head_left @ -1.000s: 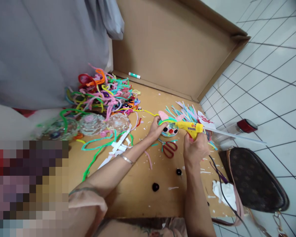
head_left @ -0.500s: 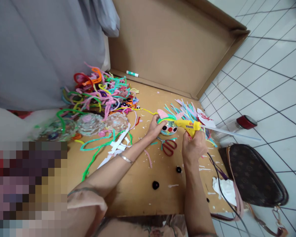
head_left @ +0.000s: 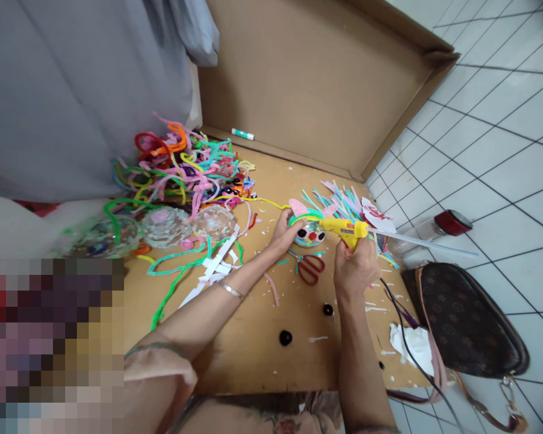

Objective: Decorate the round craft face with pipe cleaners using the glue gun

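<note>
My left hand (head_left: 286, 232) is closed on the left side of a small round craft face (head_left: 308, 232). The face has pink ears, black eyes, a red nose and bands of green and yellow pipe cleaner. A yellow pipe cleaner (head_left: 266, 203) trails off to its left. In my right hand (head_left: 356, 265) is a yellow hot glue gun (head_left: 344, 228), its nozzle at the right edge of the face; whether it touches cannot be seen. A long clear glue stick (head_left: 425, 242) sticks out of its back. Red-handled scissors (head_left: 308, 269) lie just below the face.
A heap of coloured pipe cleaners (head_left: 181, 163) and clear plastic bottle bases (head_left: 165, 228) cover the table's left. Cut strips (head_left: 339, 199) lie behind the face. Two black pompoms (head_left: 285, 337) sit nearer me. At right are a brown handbag (head_left: 470, 319), crumpled tissue (head_left: 414, 346) and a red-lidded bottle (head_left: 452, 223).
Almost nothing differs. Both hands, the craft face and the glue gun hold nearly the same positions.
</note>
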`<state>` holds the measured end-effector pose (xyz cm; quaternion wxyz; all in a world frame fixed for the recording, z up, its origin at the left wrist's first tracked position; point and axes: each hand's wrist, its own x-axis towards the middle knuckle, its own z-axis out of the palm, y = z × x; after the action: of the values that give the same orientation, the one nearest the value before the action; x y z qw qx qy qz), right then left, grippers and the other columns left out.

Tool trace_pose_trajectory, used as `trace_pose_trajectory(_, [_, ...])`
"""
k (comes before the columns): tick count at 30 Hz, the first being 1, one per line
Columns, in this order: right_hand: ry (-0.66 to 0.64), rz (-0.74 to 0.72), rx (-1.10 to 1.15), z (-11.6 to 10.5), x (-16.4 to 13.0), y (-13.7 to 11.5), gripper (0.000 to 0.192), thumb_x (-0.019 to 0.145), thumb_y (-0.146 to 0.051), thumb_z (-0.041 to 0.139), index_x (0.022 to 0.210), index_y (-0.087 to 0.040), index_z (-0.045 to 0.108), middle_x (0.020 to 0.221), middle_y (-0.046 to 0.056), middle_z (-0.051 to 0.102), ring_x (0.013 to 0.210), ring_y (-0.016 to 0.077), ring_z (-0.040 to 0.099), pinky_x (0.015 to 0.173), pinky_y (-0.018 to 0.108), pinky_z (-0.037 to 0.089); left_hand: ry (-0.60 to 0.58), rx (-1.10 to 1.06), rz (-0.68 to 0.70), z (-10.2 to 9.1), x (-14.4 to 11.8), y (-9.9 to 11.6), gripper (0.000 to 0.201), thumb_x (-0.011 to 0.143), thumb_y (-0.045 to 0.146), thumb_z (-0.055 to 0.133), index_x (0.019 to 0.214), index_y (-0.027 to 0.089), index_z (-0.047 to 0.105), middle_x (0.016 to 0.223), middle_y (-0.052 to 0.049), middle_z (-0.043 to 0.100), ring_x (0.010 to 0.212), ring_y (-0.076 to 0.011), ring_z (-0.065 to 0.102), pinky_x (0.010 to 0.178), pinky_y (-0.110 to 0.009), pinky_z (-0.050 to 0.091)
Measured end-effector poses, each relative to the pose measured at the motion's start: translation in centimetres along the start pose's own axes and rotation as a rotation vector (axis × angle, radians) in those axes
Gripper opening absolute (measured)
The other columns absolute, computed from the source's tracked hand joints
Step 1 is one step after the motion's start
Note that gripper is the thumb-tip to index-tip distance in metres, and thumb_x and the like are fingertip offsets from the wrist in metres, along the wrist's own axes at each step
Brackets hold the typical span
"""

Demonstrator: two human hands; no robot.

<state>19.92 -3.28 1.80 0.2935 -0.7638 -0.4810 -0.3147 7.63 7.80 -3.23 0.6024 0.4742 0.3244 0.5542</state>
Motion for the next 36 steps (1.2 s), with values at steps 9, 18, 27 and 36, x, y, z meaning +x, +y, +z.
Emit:
trace_pose_trajectory(9, [0.002, 0.01, 0.025, 0.0, 0.2, 0.1, 0.012, 0.088, -0.03, 0.051, 0.091, -0.02, 0.057, 0.082, 0.007, 0.055, 0.077, 0.025, 0.053, 0.062, 0.032, 0.033, -0.225, 0.035, -0.004, -1.6, -0.3, -0.2, 0.098, 0.056, 0.052, 0.09, 0.136, 0.019, 0.045, 0.132, -0.012, 0.058, 0.119, -0.0283, 0.059, 0.104, -0.041, 0.047])
trace_pose_trajectory(18, [0.018, -0.002, -0.007, 0.2, 0.1, 0.1, 0.013, 0.088, -0.029, 0.051, 0.092, -0.019, 0.058, 0.083, 0.008, 0.058, 0.076, 0.0245, 0.054, 0.062, 0.032, 0.033, -0.186, 0.191, 0.048, -1.5, 0.1, -1.7, 0.11, 0.047, 0.041, 0.096, 0.14, 0.019, 0.041, 0.142, -0.015, 0.05, 0.13, -0.0321, 0.051, 0.113, -0.046, 0.041])
trace_pose_trajectory(27, [0.052, -0.001, 0.006, -0.3, 0.3, 0.3, 0.01, 0.089, -0.031, 0.053, 0.088, -0.021, 0.056, 0.083, 0.007, 0.056, 0.078, 0.0247, 0.054, 0.062, 0.032, 0.032, -0.166, 0.172, 0.075, -1.3, 0.0, -1.7, 0.106, 0.048, 0.037, 0.095, 0.138, 0.019, 0.042, 0.14, -0.014, 0.051, 0.128, -0.0305, 0.053, 0.112, -0.043, 0.042])
trace_pose_trajectory(36, [0.017, -0.011, 0.006, 0.0, 0.2, 0.1, 0.013, 0.088, -0.028, 0.052, 0.094, -0.018, 0.059, 0.084, 0.008, 0.057, 0.077, 0.0244, 0.053, 0.063, 0.032, 0.033, -0.189, 0.169, 0.085, -1.3, 0.0, -1.7, 0.102, 0.05, 0.037, 0.093, 0.137, 0.018, 0.042, 0.14, -0.014, 0.05, 0.13, -0.0303, 0.052, 0.113, -0.043, 0.042])
